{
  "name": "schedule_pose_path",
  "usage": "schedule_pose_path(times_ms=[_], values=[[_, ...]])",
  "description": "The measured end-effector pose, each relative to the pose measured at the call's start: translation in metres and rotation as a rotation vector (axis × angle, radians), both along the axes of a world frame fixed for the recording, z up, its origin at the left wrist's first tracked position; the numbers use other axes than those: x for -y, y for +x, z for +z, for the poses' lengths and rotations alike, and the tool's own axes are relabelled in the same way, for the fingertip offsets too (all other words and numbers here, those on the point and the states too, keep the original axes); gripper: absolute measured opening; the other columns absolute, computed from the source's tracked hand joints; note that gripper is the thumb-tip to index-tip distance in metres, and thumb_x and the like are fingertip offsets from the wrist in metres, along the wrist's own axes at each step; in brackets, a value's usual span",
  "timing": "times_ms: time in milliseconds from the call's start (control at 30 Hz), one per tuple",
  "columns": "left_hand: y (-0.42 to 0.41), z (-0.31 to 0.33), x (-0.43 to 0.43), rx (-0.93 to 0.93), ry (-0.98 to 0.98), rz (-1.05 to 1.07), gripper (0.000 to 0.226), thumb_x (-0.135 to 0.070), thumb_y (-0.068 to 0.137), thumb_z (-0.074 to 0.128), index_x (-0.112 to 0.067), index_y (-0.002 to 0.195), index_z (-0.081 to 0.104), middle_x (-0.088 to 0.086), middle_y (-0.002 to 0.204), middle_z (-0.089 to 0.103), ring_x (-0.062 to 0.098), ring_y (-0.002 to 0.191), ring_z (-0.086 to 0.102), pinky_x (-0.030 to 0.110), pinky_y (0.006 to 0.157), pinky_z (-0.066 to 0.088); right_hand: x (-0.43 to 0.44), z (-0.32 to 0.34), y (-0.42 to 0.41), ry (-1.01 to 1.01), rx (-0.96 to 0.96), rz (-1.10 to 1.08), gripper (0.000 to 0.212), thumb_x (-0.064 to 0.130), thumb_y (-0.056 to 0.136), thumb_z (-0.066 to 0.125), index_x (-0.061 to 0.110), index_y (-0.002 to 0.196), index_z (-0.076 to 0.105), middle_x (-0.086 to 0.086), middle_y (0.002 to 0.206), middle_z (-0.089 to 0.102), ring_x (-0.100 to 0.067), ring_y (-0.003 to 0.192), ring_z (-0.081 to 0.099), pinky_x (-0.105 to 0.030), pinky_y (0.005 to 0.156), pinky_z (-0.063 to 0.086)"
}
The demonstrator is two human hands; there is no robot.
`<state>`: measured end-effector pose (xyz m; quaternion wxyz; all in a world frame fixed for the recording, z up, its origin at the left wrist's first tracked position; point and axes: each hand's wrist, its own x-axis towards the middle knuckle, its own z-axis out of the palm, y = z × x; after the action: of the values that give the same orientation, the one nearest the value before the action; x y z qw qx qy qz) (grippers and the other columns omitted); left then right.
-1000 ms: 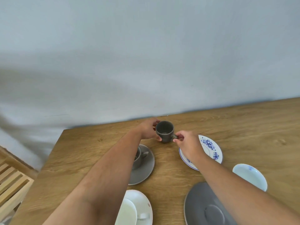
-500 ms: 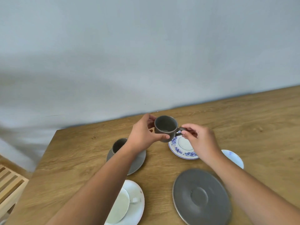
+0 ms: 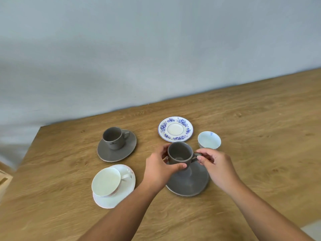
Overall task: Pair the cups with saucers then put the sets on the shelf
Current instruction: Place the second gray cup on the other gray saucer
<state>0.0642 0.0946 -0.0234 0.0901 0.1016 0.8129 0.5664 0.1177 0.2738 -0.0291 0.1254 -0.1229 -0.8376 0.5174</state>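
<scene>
Both hands on the grey cup [image 3: 180,154]: my left hand [image 3: 160,168] wraps its body, thumb across the near wall, and my right hand [image 3: 214,164] pinches the handle, which sticks out to the right. Cup is upright, mouth up, long axis vertical, over the far part of the empty grey saucer [image 3: 188,180]; I cannot tell whether its foot touches yet, so the coming move is likely a short descent toward the saucer's centre well. From that saucer: finished grey set [image 3: 116,145] far-left, white set [image 3: 113,186] left, floral saucer [image 3: 175,129] beyond, pale cup [image 3: 209,140] far-right on the tabletop [image 3: 260,145].
</scene>
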Motion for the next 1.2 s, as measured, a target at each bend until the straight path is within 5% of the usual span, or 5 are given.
schedule_pose_path(times_ms=[367,633,867,1100,1200], values=[[0.018,-0.023,-0.004,-0.039,-0.035,-0.003,0.069,-0.028,0.049,0.092,-0.041,0.108,0.057,-0.021,0.108,0.067,-0.005,0.105,0.06,0.013,0.089,0.046,-0.006,-0.02,0.011,0.005,0.043,-0.036,0.022,0.003,0.08,0.065,0.021,0.091,0.072,0.001,0.077,0.072,-0.02,0.078,0.069,-0.041,0.081,0.055],[0.023,-0.026,-0.003,-0.054,-0.048,-0.02,0.064,-0.02,0.057,0.09,-0.048,0.099,0.051,-0.033,0.1,0.06,-0.024,0.098,0.053,-0.002,0.08,0.04,-0.013,-0.022,0.008,-0.012,0.038,-0.03,0.028,0.005,0.081,0.065,0.032,0.088,0.07,0.003,0.08,0.073,-0.017,0.079,0.07,-0.036,0.081,0.056],[0.015,-0.013,0.003,-0.03,-0.039,-0.104,0.092,-0.035,0.053,0.09,-0.032,0.132,0.043,-0.02,0.122,0.052,-0.001,0.118,0.05,0.022,0.099,0.041,-0.019,-0.018,0.016,-0.038,-0.017,-0.05,0.036,0.005,0.08,0.063,0.037,0.096,0.064,0.011,0.089,0.068,0.001,0.077,0.061,-0.007,0.068,0.046],[-0.031,0.031,-0.032,-0.195,-0.098,-0.165,0.068,-0.034,0.072,0.079,-0.021,0.131,0.048,-0.008,0.131,0.056,0.006,0.117,0.051,0.026,0.099,0.043,-0.059,0.002,0.003,-0.013,-0.072,-0.246,0.029,0.007,0.082,0.059,0.035,0.088,0.063,0.008,0.091,0.069,0.0,0.077,0.061,-0.009,0.069,0.046],[-0.058,0.034,-0.058,-0.155,-0.281,-0.324,0.067,-0.027,0.075,0.078,-0.017,0.132,0.045,0.0,0.13,0.056,0.011,0.116,0.052,0.024,0.095,0.041,-0.073,-0.003,-0.008,-0.004,0.054,-0.187,0.035,0.009,0.079,0.067,0.024,0.11,0.06,0.003,0.107,0.065,-0.006,0.088,0.06,-0.02,0.081,0.045]])
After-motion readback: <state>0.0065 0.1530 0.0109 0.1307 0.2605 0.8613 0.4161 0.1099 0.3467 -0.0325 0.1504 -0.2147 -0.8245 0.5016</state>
